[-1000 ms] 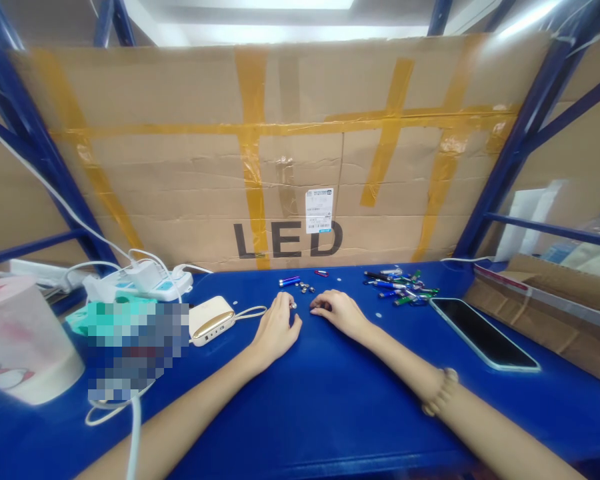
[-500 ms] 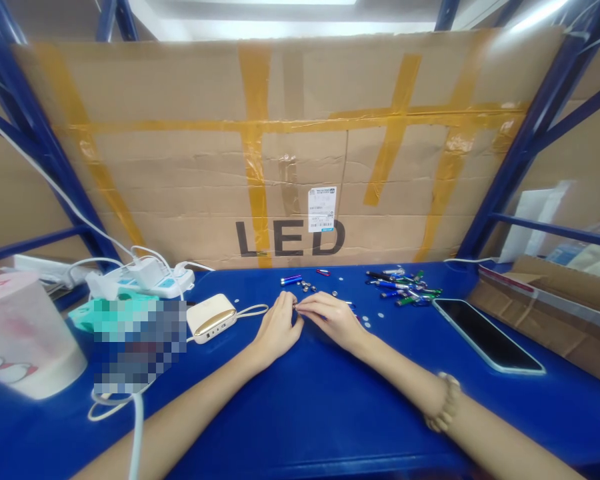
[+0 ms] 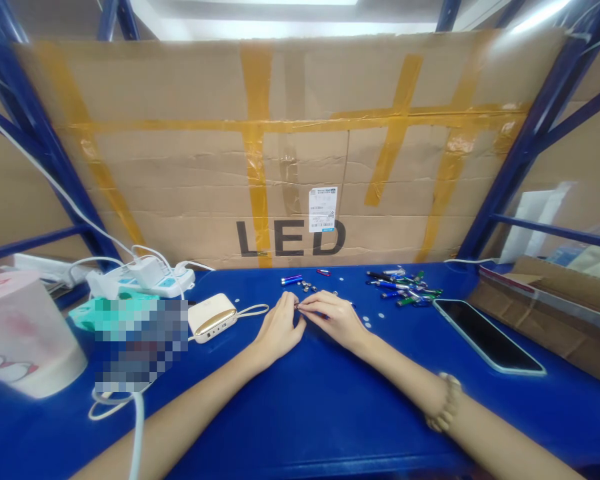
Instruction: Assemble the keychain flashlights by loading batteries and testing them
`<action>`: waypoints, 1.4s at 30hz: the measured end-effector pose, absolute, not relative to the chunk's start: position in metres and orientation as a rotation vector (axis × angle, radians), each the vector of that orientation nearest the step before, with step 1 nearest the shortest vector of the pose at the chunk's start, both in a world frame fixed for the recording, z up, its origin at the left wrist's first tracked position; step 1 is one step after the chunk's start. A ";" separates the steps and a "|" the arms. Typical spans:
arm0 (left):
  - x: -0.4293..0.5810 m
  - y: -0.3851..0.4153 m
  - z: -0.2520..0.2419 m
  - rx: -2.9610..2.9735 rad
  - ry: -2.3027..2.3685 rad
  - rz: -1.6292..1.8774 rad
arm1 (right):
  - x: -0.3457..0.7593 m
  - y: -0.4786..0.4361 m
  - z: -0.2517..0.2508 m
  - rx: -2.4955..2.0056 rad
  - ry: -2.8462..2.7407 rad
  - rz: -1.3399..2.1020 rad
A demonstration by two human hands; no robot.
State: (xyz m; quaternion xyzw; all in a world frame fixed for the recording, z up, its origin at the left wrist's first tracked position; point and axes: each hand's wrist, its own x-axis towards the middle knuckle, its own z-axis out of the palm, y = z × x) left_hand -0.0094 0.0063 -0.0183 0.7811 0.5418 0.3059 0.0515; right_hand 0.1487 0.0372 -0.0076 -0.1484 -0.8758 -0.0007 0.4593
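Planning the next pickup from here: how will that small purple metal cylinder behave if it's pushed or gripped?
The small purple metal cylinder lies on its side on the glossy blue bench top, so it would probably roll if nudged. Its shiny finish may feel slippery. It looks rigid, and probably light, being tiny beside the left hand.

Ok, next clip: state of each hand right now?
Left hand: curled beside a small dark part, grip unclear.
Right hand: closed, pinching that part.

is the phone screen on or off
Off, it seems: the phone lies flat on the blue worktop, its screen black with nothing lit.
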 end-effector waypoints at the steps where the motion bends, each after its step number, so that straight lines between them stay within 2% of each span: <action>1: -0.009 0.006 -0.018 2.376 1.652 0.928 | 0.149 0.037 -0.008 -0.372 -2.162 -0.005; 10: -0.009 0.006 -0.018 2.358 1.661 0.932 | 0.148 0.037 -0.007 -0.442 -2.193 0.009; 21: -0.009 0.005 -0.017 2.334 1.647 0.913 | 0.149 0.032 -0.004 -0.557 -2.232 0.203; 26: -0.008 0.006 -0.017 2.282 1.797 0.967 | 0.151 0.028 0.005 -0.705 -2.259 0.089; 34: -0.007 0.004 -0.015 2.166 1.912 1.004 | 0.171 0.052 0.006 -1.070 -1.993 -0.099; 42: -0.007 0.002 -0.014 2.200 1.804 1.000 | 0.175 0.067 -0.016 -1.231 -2.388 -0.059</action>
